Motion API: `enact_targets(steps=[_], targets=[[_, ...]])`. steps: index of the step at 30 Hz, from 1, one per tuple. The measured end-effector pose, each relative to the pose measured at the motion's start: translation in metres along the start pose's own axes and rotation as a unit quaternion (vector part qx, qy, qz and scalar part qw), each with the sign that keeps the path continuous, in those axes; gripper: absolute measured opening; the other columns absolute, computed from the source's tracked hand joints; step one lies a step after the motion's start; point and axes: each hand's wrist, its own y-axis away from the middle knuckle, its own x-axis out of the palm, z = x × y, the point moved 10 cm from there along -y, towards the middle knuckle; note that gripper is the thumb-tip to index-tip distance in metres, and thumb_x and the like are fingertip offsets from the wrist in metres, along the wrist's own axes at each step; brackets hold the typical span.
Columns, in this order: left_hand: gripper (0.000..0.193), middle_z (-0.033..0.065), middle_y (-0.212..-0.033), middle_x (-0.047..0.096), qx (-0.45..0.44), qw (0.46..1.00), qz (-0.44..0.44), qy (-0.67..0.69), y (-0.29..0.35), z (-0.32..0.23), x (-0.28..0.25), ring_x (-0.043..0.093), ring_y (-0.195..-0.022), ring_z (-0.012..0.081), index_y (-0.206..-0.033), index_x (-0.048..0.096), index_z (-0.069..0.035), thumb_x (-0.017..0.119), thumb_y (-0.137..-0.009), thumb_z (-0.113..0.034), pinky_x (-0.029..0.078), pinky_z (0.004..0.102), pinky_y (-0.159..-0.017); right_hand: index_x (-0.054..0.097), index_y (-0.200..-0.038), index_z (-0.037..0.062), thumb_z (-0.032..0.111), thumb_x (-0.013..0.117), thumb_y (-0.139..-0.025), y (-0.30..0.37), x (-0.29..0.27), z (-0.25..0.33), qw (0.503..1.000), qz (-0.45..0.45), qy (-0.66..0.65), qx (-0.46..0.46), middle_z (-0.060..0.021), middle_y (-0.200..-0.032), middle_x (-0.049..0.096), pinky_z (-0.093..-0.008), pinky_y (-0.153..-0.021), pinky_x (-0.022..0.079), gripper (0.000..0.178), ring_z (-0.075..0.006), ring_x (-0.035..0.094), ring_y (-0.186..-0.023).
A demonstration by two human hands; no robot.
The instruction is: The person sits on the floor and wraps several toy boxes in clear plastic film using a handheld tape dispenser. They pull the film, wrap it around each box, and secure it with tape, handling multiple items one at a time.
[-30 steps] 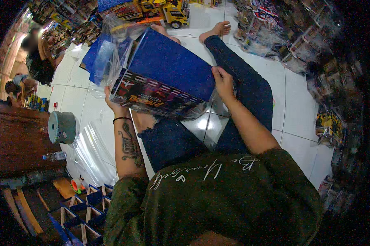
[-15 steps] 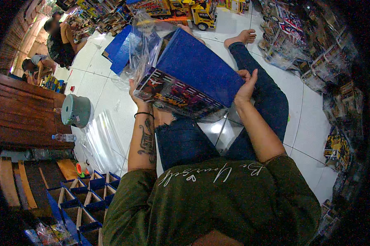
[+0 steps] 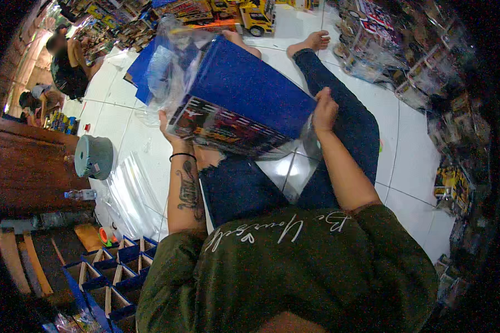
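A long blue box point(image 3: 255, 83) with a colourful printed side panel lies tilted across my lap, partly inside a clear plastic bag point(image 3: 169, 72). My left hand point(image 3: 175, 133) holds the box's near left corner through the plastic; its thumb shows at the edge, and the other fingers are hidden under the box. At the right end, my right hand point(image 3: 326, 111) has its fingers closed on the edge of the plastic, right beside the box. Loose plastic bunches up at the left end and hangs below the right end.
Yellow toy trucks point(image 3: 258, 19) stand beyond my feet. Wrapped goods point(image 3: 372, 50) pile up along the right. To the left are a grey-green stool point(image 3: 93, 157), clear plastic sheets point(image 3: 130, 186), a bottle point(image 3: 80, 194) and blue boxes with open tops point(image 3: 111, 275). Two people sit at the far left.
The whole view has shifted slightly, moving the scene leftward. My right hand's fingers have closed in at the box's right end, where they were more outstretched. The left hand keeps its hold.
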Motion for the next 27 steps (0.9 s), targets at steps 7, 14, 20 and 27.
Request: enact_targets(steps=[7, 14, 20, 27], targets=[[0.055, 0.0122, -0.088, 0.064, 0.059, 0.990, -0.050, -0.116, 0.030, -0.029, 0.026, 0.062, -0.077, 0.0222, -0.095, 0.062, 0.005, 0.039, -0.094, -0.046, 0.049, 0.0360, -0.074, 0.059, -0.079, 0.0018, 0.033, 0.052, -0.093, -0.021, -0.032, 0.027, 0.979, -0.025, -0.190, -0.062, -0.0094, -0.080, 0.062, -0.0323, -0.070, 0.044, 0.035, -0.0186, 0.057, -0.074], [0.056, 0.0143, -0.092, 0.066, 0.121, 0.972, -0.049, -0.196, 0.077, -0.048, 0.093, 0.063, -0.079, 0.0199, -0.095, 0.064, 0.009, 0.039, -0.096, -0.042, 0.049, 0.0306, -0.073, 0.044, -0.130, 0.0045, 0.025, 0.068, -0.081, 0.002, -0.041, 0.217, 0.878, 0.288, -0.046, -0.378, -0.0111, -0.117, 0.057, -0.0314, -0.089, 0.043, 0.058, -0.0199, 0.055, -0.104], [0.046, 0.0136, -0.100, 0.063, 0.221, 0.916, 0.055, -0.330, 0.108, -0.069, 0.178, 0.059, -0.090, 0.0213, -0.104, 0.061, 0.005, 0.038, -0.097, -0.034, 0.046, 0.0331, -0.081, 0.053, -0.120, 0.0076, 0.047, 0.078, -0.062, 0.033, -0.121, 0.295, 0.894, 0.044, -0.046, -0.443, -0.0155, -0.118, 0.056, -0.0396, -0.086, 0.047, 0.074, -0.0302, 0.052, -0.111], [0.048, 0.0162, -0.136, 0.044, 0.433, 0.623, 0.447, -0.475, 0.225, -0.071, 0.381, 0.042, -0.125, 0.0294, -0.129, 0.049, -0.004, 0.053, -0.091, -0.033, 0.029, 0.0362, -0.107, 0.059, -0.110, 0.0014, 0.044, 0.076, -0.061, 0.044, -0.076, 0.294, 0.826, 0.216, 0.299, -0.427, -0.0201, -0.116, 0.056, -0.0449, -0.090, 0.043, 0.067, -0.0341, 0.052, -0.112]])
